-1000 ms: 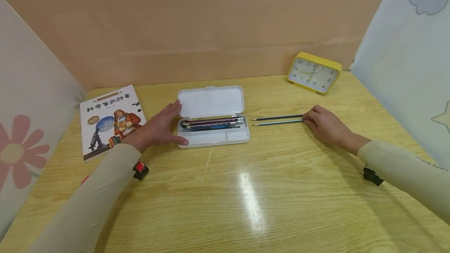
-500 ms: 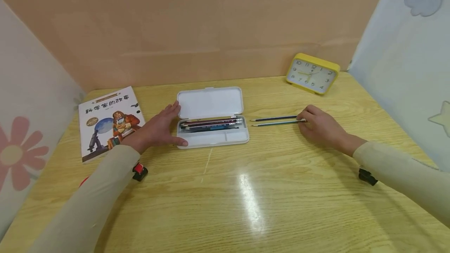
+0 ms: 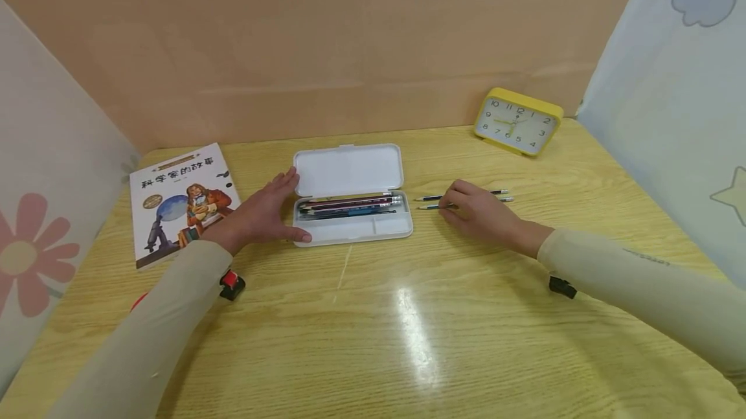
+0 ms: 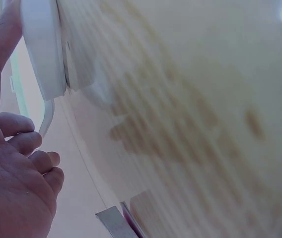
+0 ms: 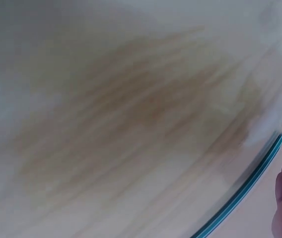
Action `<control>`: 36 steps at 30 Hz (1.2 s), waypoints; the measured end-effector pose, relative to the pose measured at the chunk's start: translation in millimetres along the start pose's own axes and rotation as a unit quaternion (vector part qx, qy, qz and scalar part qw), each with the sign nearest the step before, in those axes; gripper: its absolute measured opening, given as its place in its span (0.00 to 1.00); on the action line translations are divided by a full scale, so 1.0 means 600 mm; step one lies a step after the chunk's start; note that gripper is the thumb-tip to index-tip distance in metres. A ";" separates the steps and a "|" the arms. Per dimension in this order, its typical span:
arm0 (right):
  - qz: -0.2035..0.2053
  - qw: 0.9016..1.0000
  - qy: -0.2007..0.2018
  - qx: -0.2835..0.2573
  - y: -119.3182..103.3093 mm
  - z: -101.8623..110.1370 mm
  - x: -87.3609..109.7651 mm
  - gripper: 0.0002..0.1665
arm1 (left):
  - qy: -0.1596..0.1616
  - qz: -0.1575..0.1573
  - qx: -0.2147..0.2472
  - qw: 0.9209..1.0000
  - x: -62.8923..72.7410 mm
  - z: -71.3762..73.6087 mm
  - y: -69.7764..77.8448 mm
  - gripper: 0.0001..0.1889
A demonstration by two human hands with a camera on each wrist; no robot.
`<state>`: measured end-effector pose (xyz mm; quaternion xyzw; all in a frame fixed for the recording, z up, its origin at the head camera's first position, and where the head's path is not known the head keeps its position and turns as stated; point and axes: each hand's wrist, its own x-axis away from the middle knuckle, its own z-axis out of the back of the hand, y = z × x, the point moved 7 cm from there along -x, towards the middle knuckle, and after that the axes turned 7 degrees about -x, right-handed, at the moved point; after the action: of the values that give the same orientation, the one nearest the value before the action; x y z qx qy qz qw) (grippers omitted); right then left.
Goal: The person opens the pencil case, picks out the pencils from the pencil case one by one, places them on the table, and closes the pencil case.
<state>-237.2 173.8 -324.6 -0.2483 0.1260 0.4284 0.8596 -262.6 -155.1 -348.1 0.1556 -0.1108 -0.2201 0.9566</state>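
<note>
A white pencil case [image 3: 393, 226] lies with its lid raised on the table, several pencils [image 3: 350, 205] in its long compartment. My left hand [image 3: 265, 212] holds the case by its left end, thumb on the front corner and fingers at the lid's side; the left wrist view shows that thumb [image 4: 2, 37] against the case wall. Right of the case lie a dark pencil [image 3: 428, 198] and a teal pencil [image 3: 428, 207], side by side, points toward it. Over their sharpened ends is my right hand [image 3: 480, 215], its fingertips at the teal pencil and partly hidden.
An illustrated book [image 3: 180, 205] lies at the left, partly behind the left forearm. At the back right stands a yellow alarm clock [image 3: 519, 122]. Walls enclose the wooden table [image 3: 373, 341] at the back and both sides.
My right hand has moved left along the two pencils, from their eraser ends to near their points. The pencils lie where they were. My left hand has stayed at the case.
</note>
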 end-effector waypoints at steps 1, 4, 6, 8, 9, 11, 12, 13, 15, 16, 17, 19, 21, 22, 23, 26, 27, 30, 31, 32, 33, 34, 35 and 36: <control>0.000 1.000 -0.003 -0.005 -0.005 -0.006 -0.006 0.03 | 0.000 0.000 0.001 1.000 0.000 0.000 0.000 0.65; 0.004 1.000 -0.012 -0.015 -0.019 -0.022 -0.022 0.04 | 0.004 0.001 0.001 1.000 0.001 0.001 0.000 0.65; 0.005 1.000 -0.014 -0.021 -0.027 -0.030 -0.032 0.05 | 0.006 -0.001 0.003 1.000 0.001 0.000 0.001 0.65; 0.002 0.999 -0.017 -0.029 -0.035 -0.038 -0.044 0.05 | 0.008 -0.002 0.005 1.000 0.002 0.001 0.001 0.65; 0.000 0.999 -0.020 -0.033 -0.038 -0.042 -0.049 0.05 | 0.008 -0.002 0.005 1.000 0.003 0.001 0.001 0.65; -0.004 0.999 -0.026 -0.042 -0.045 -0.050 -0.059 0.05 | 0.007 -0.004 0.007 1.000 0.004 0.002 0.002 0.65; -0.005 0.999 -0.029 -0.045 -0.047 -0.054 -0.064 0.05 | 0.007 -0.004 0.007 1.000 0.004 0.003 0.002 0.65; -0.005 0.998 -0.032 -0.048 -0.049 -0.058 -0.068 0.04 | 0.008 -0.005 0.007 1.000 0.004 0.003 0.002 0.65; -0.002 0.998 -0.037 -0.048 -0.053 -0.066 -0.076 0.04 | 0.009 -0.005 0.007 1.000 0.004 0.003 0.002 0.65; -0.002 0.998 -0.038 -0.048 -0.054 -0.068 -0.079 0.04 | 0.011 -0.004 0.007 1.000 0.004 0.003 0.003 0.65; -0.004 0.998 -0.038 -0.048 -0.055 -0.070 -0.082 0.04 | 0.011 -0.005 0.007 1.000 0.004 0.003 0.003 0.64; -0.014 0.998 -0.041 -0.047 -0.054 -0.073 -0.086 0.04 | 0.011 -0.004 0.005 1.000 0.003 0.003 0.004 0.64; -0.027 0.998 -0.044 -0.045 -0.053 -0.074 -0.089 0.04 | 0.011 -0.007 0.005 1.000 0.002 0.003 0.004 0.64; -0.034 0.997 -0.046 -0.044 -0.051 -0.075 -0.091 0.04 | 0.010 -0.006 0.003 1.000 0.002 0.002 0.004 0.64; -0.039 0.997 -0.047 -0.042 -0.050 -0.075 -0.092 0.04 | 0.008 -0.008 0.004 1.000 0.001 0.002 0.004 0.65; -0.043 0.997 -0.049 -0.029 -0.047 -0.078 -0.099 0.05 | 0.005 -0.007 0.002 1.000 0.000 0.002 0.003 0.65; -0.042 0.998 -0.048 -0.023 -0.047 -0.078 -0.101 0.05 | 0.004 -0.007 0.002 1.000 0.000 0.001 0.002 0.65; -0.040 0.998 -0.046 -0.010 -0.047 -0.079 -0.106 0.06 | 0.005 -0.007 0.004 1.000 -0.001 0.001 0.003 0.65; -0.040 0.998 -0.046 -0.007 -0.047 -0.078 -0.107 0.06 | 0.005 -0.008 0.004 1.000 -0.001 0.001 0.003 0.65; -0.040 0.998 -0.046 -0.005 -0.048 -0.079 -0.107 0.06 | 0.006 -0.008 0.004 1.000 -0.001 0.001 0.003 0.65; -0.039 0.998 -0.047 -0.002 -0.048 -0.079 -0.108 0.07 | 0.006 -0.009 0.005 1.000 -0.001 0.001 0.003 0.65; -0.038 0.998 -0.048 0.000 -0.049 -0.079 -0.109 0.07 | 0.005 -0.008 0.004 1.000 -0.001 0.001 0.003 0.65; -0.037 0.998 -0.051 0.003 -0.050 -0.079 -0.110 0.07 | 0.004 -0.007 0.003 1.000 -0.001 0.001 0.003 0.65; -0.035 0.998 -0.053 0.008 -0.051 -0.080 -0.111 0.07 | 0.004 -0.006 0.002 1.000 -0.001 0.001 0.003 0.65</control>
<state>-253.2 87.7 -326.8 -0.2224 0.0748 0.4095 0.8816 -262.6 -153.6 -346.9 0.1590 -0.1065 -0.2255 0.9553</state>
